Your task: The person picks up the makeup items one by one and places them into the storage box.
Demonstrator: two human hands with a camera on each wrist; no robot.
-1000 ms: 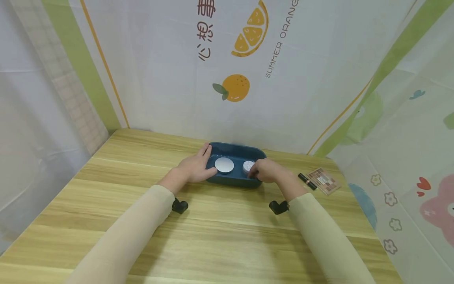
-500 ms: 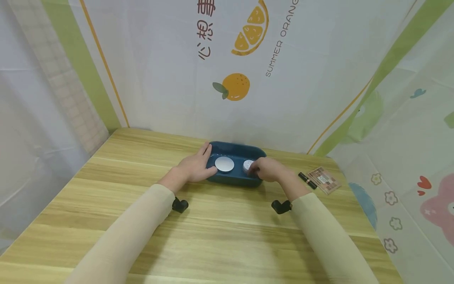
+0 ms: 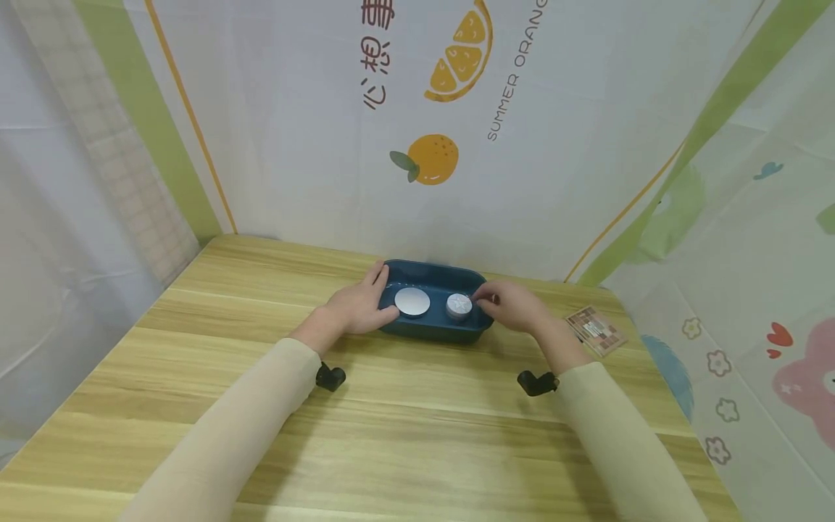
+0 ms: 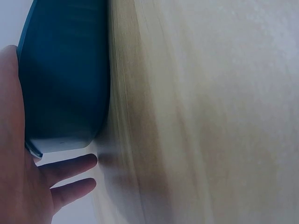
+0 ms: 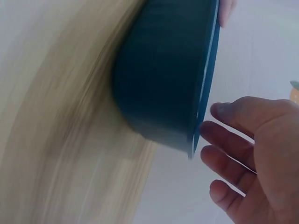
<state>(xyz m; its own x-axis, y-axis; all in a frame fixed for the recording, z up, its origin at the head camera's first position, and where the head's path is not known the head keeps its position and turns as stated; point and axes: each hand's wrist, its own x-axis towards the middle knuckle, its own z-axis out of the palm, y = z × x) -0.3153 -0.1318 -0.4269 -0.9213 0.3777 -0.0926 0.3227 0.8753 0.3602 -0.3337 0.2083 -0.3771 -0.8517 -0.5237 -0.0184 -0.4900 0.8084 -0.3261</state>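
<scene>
The left hand (image 3: 359, 308), fingers extended, rests over one end of the blue tray (image 3: 430, 333), probably to steady it. The right hand (image 3: 515, 304) is released, its loosely bent fingers at the opposite rim; contact there is unclear. Between the hands, inside the tray, a plain white disc (image 3: 412, 301) and a patterned white case (image 3: 459, 306) lie apart, seemingly so both sit flat. Beyond the right wrist lies a palette (image 3: 596, 330).

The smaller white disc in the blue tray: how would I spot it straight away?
On the wooden table, find the blue tray. Inside it, the smaller white disc sits nearer the right hand. Unlike the wider, plain white disc, its top is patterned.
</scene>
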